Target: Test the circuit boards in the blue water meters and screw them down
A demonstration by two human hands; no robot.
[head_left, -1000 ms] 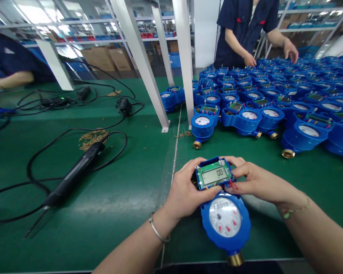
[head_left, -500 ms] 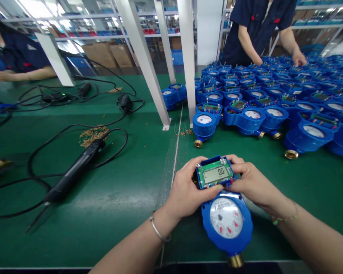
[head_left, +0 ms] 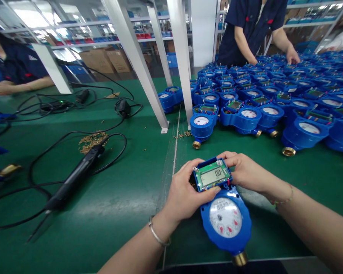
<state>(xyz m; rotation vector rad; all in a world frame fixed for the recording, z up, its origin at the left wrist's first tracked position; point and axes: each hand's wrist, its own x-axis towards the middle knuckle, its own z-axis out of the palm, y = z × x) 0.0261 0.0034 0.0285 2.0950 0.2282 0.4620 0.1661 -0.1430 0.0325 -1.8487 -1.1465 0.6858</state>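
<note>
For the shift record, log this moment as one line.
left hand: holds LCD circuit module | right hand: holds module | below: blue water meter

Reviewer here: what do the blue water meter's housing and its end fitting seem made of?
The blue housing looks like glossy coated metal or moulded plastic; the even shine leaves it open. The end fitting looks like brass, from its yellow metallic gleam.

The bare left wrist (head_left: 167,220) wears a silver bangle (head_left: 157,235), the right wrist (head_left: 270,190) a thin green beaded bracelet (head_left: 282,198).
</note>
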